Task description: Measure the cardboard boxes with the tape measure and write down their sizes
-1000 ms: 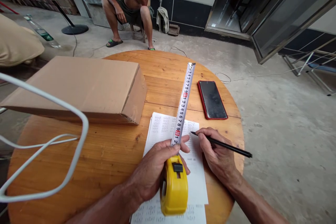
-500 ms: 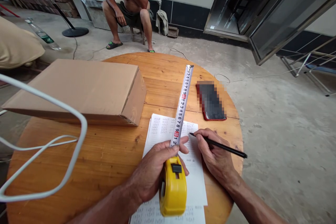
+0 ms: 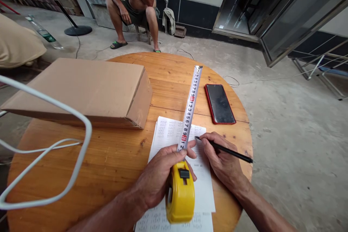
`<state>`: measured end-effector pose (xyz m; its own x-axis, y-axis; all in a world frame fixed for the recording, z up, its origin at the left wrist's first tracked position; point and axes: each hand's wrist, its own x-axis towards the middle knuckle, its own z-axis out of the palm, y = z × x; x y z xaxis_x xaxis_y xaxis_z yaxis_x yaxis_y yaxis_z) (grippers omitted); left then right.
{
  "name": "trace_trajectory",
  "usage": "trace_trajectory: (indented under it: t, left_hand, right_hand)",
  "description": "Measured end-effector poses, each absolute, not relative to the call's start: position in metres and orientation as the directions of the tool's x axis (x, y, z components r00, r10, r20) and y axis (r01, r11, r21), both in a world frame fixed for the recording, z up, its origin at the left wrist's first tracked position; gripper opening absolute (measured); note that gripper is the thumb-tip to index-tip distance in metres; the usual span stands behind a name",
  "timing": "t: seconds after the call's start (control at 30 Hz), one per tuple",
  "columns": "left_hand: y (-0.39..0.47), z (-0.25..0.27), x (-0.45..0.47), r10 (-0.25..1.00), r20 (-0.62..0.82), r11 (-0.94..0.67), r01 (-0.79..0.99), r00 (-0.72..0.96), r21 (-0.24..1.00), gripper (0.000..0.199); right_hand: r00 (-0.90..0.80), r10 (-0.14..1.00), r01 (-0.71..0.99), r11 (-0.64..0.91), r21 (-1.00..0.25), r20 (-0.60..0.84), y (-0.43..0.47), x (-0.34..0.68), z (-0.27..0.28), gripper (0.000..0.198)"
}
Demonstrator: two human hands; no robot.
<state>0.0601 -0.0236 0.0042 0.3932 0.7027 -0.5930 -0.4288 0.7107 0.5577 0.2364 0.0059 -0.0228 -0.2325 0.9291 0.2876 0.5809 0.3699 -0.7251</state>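
My left hand (image 3: 165,170) grips a yellow tape measure (image 3: 181,199), the thumb pressing on the blade where it leaves the case. The white blade (image 3: 189,110) is drawn out past the red 20 mark and points away from me over the table. Between the fingers of my right hand (image 3: 221,156) is a black pen (image 3: 231,151), its tip close to the paper. Whether the tip touches, I cannot tell. Sheets of paper (image 3: 202,192) with handwritten rows of figures lie under both hands, partly covered by the tape measure.
On the round wooden table (image 3: 108,163) a cardboard box (image 3: 81,90) stands at the left and a red-cased phone (image 3: 220,103) lies at the right. A white bent tube (image 3: 84,159) crosses the left foreground. A person (image 3: 133,11) sits on a stool beyond the table.
The pen's back end has dipped slightly left, with its tip in nearly the same place. The view has shifted a little. Both hands keep their holds.
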Motion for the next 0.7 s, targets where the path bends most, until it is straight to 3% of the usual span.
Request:
trace_trajectory:
  t: [0.7]
  left_hand:
    - [-0.0221,0.0011,0.0589,0.698,-0.580,0.715,-0.454,0.420,0.532,0.015]
  right_hand:
    - [-0.172,0.930,0.584,0.362,-0.727,0.325,0.0030,0.2396,-0.0253,0.012]
